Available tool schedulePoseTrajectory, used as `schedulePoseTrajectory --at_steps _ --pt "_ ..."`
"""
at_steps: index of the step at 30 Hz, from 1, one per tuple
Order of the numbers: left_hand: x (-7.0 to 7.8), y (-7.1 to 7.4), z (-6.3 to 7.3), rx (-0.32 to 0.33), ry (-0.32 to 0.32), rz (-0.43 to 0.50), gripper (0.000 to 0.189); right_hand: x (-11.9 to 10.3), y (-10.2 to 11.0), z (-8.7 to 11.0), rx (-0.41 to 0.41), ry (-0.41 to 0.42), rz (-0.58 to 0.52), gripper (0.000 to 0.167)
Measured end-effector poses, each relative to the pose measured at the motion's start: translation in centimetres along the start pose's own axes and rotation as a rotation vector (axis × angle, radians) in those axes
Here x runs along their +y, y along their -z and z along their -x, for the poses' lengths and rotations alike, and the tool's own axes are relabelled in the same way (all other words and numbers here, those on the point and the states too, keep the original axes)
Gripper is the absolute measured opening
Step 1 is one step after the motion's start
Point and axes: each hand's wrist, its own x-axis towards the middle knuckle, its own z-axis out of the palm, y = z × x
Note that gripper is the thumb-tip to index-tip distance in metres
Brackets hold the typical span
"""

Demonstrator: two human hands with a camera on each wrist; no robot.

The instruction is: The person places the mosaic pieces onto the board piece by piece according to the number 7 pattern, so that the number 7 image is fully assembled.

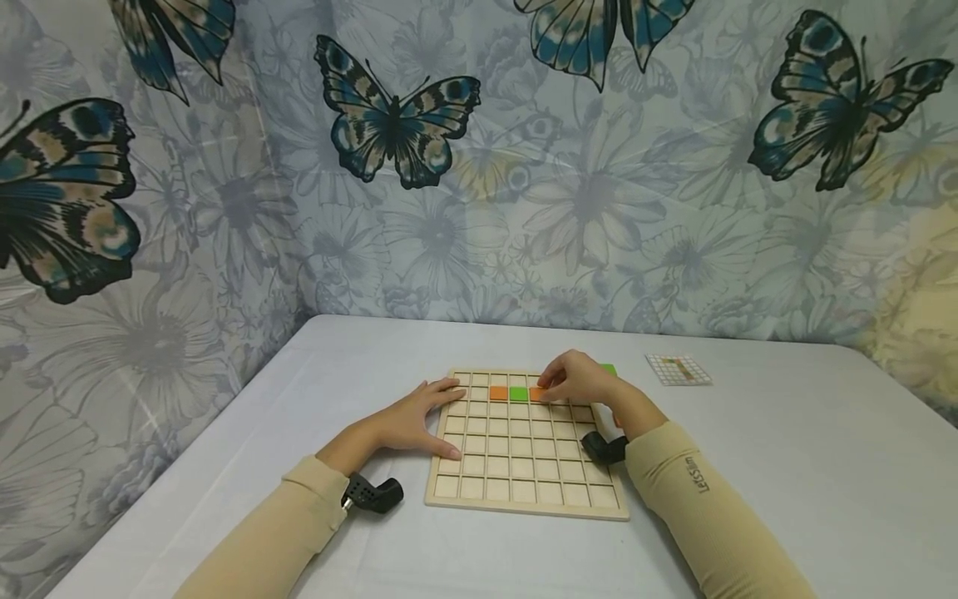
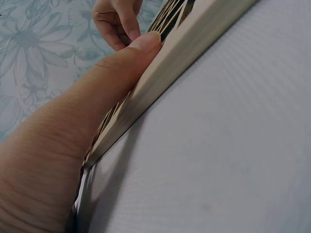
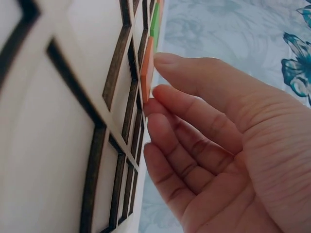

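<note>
A square wooden grid board (image 1: 524, 509) lies on the table. In one of its upper rows sit an orange tile (image 1: 498, 393), a green tile (image 1: 518, 393) and a second orange tile (image 1: 535, 393), side by side. My right hand (image 1: 580, 383) has its thumb and curled fingertips at this second orange tile (image 3: 146, 73), which stands slightly proud of the grid in the right wrist view. My left hand (image 1: 407, 418) rests with spread fingers on the board's left edge; its thumb (image 2: 112, 73) lies over the rim in the left wrist view.
A small card (image 1: 678, 370) with a printed grid pattern lies at the back right of the white table (image 1: 786, 466). Something green (image 1: 609, 368) shows partly behind my right hand. A butterfly-patterned cloth (image 1: 464, 249) hangs behind the table.
</note>
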Motion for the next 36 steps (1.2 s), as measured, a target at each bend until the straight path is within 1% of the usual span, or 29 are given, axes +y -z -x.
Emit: schedulePoseTrajectory --at_steps 4,11,14,21,27,31,36 --pt "-0.1 0.0 0.0 -0.003 -0.001 -0.001 0.097 -0.1 0.2 0.0 -0.013 0.009 -0.005 0.021" --pt "0.1 0.0 0.2 0.004 0.005 0.001 0.096 0.5 1.4 0.9 -0.04 -0.014 -0.144 0.029" --pt "0.2 0.0 0.3 0.008 0.007 0.001 0.095 0.8 2.0 1.3 -0.031 -0.022 -0.164 0.033" --pt "0.4 0.0 0.2 0.005 0.006 -0.003 0.095 1.1 3.3 3.1 -0.039 -0.086 -0.161 0.036" --pt "0.3 0.0 0.2 0.006 0.011 -0.003 0.096 1.3 3.9 4.6 -0.063 -0.088 -0.136 0.035" --pt "0.2 0.0 0.2 0.004 0.016 -0.006 0.096 2.0 4.2 5.6 -0.056 -0.093 -0.123 0.034" --pt "0.3 0.0 0.1 0.005 0.006 0.002 0.096 2.7 4.6 6.6 -0.032 -0.097 -0.107 0.032"
